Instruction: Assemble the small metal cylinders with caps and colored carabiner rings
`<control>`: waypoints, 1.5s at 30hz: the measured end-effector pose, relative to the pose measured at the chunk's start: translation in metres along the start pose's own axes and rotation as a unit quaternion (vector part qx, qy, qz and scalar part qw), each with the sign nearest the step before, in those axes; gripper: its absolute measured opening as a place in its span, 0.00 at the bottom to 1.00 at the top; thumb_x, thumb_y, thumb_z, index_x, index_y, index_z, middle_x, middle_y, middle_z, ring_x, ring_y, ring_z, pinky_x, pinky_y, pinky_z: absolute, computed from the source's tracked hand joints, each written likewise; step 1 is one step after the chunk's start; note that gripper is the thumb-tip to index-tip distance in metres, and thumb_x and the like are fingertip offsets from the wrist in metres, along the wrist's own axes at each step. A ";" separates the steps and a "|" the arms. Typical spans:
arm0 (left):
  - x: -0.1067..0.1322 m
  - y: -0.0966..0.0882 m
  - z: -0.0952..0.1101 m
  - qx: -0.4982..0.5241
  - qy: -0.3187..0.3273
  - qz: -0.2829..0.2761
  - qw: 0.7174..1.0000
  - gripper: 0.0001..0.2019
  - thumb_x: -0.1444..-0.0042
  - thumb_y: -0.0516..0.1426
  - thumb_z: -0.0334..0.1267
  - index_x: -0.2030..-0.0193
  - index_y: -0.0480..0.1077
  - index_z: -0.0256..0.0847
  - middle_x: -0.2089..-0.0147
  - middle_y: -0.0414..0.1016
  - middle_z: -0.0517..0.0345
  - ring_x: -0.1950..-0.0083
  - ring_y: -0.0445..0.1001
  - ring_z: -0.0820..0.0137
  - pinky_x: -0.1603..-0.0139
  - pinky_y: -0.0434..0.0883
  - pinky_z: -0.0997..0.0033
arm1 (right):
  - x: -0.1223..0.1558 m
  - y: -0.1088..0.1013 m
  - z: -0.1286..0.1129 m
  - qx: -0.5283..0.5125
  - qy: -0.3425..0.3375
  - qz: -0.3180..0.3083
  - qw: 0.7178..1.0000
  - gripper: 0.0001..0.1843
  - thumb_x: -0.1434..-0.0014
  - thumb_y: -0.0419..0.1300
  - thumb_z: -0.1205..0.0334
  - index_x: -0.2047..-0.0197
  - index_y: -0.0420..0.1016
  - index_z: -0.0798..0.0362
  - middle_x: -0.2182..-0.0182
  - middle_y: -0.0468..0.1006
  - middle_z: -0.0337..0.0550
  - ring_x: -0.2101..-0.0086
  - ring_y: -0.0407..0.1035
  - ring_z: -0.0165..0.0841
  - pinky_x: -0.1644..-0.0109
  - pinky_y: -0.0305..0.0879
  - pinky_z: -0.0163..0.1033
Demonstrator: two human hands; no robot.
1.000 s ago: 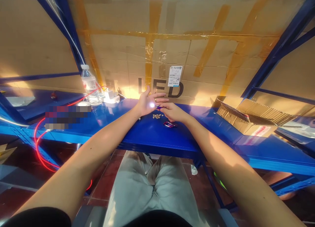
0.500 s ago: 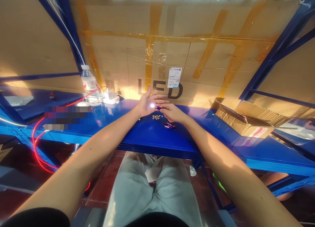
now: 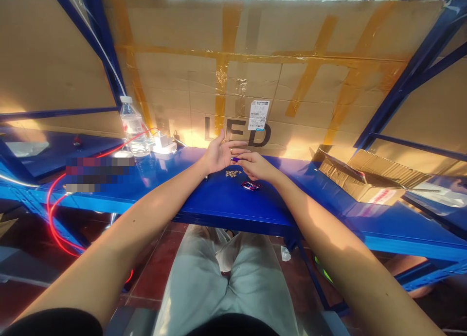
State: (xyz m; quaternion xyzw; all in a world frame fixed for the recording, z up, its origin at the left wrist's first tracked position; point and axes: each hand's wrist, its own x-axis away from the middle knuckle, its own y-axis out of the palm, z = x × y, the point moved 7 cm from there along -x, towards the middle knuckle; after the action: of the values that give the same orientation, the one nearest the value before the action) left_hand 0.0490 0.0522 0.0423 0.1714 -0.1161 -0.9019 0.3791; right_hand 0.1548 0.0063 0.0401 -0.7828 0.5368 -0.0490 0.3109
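My right hand (image 3: 257, 166) is closed on a small purple flashlight (image 3: 235, 159), its head pointing left toward my other palm. No light spot shows on that palm. Palm facing the flashlight, my left hand (image 3: 218, 156) is open with the thumb up and fingers stretched out to the right. Just below the hands, a small pile of brass-coloured pieces (image 3: 232, 173) lies on the blue table (image 3: 233, 204). Shiny pink-purple metal loops, like carabiners (image 3: 251, 185), lie under my right wrist.
An open cardboard box (image 3: 365, 180) stands at the right. On the left are a water bottle (image 3: 133, 127), a white power strip (image 3: 164, 145) and a glowing red cable (image 3: 51, 219). A large cardboard sheet (image 3: 189, 83) rises behind the table.
The bright light spot on my left palm has gone; the flashlight no longer shines. Both hands stay in nearly the same place.
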 end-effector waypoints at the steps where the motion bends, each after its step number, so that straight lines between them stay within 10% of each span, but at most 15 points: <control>1: 0.000 0.000 0.000 0.002 -0.002 0.000 1.000 0.47 0.34 0.40 0.70 0.27 0.67 0.32 0.54 0.84 0.37 0.49 0.82 0.49 0.51 0.76 0.52 | 0.000 0.000 0.000 0.000 0.002 -0.002 1.000 0.10 0.30 0.61 0.58 0.57 0.80 0.55 0.85 0.59 0.28 0.88 0.53 0.24 0.84 0.51 0.34; 9: -0.001 -0.001 -0.001 0.005 -0.011 -0.005 1.000 0.47 0.34 0.40 0.70 0.27 0.66 0.31 0.54 0.84 0.36 0.49 0.82 0.49 0.49 0.76 0.50 | 0.002 -0.002 -0.005 -0.009 -0.004 0.007 1.000 0.12 0.32 0.60 0.60 0.67 0.77 0.54 0.86 0.57 0.28 0.87 0.53 0.23 0.84 0.51 0.33; 17: -0.002 -0.004 -0.003 0.031 -0.013 -0.019 0.999 0.45 0.34 0.43 0.70 0.30 0.69 0.31 0.56 0.84 0.39 0.55 0.82 0.54 0.54 0.77 0.57 | 0.005 -0.003 -0.010 -0.001 -0.010 0.012 1.000 0.11 0.33 0.61 0.60 0.56 0.82 0.57 0.72 0.75 0.40 0.84 0.56 0.22 0.84 0.54 0.34; 45: 0.002 -0.003 0.002 -0.042 -0.011 -0.003 0.999 0.45 0.37 0.45 0.74 0.38 0.76 0.33 0.56 0.83 0.39 0.53 0.80 0.55 0.56 0.76 0.60 | 0.001 -0.003 -0.003 0.005 0.008 0.013 1.000 0.15 0.33 0.60 0.61 0.51 0.85 0.59 0.76 0.73 0.39 0.86 0.56 0.23 0.85 0.53 0.34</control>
State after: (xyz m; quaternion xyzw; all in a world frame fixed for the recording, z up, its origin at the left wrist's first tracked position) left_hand 0.0455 0.0530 0.0427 0.1459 -0.0816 -0.9090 0.3819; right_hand 0.1567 0.0051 0.0436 -0.7737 0.5493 -0.0540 0.3111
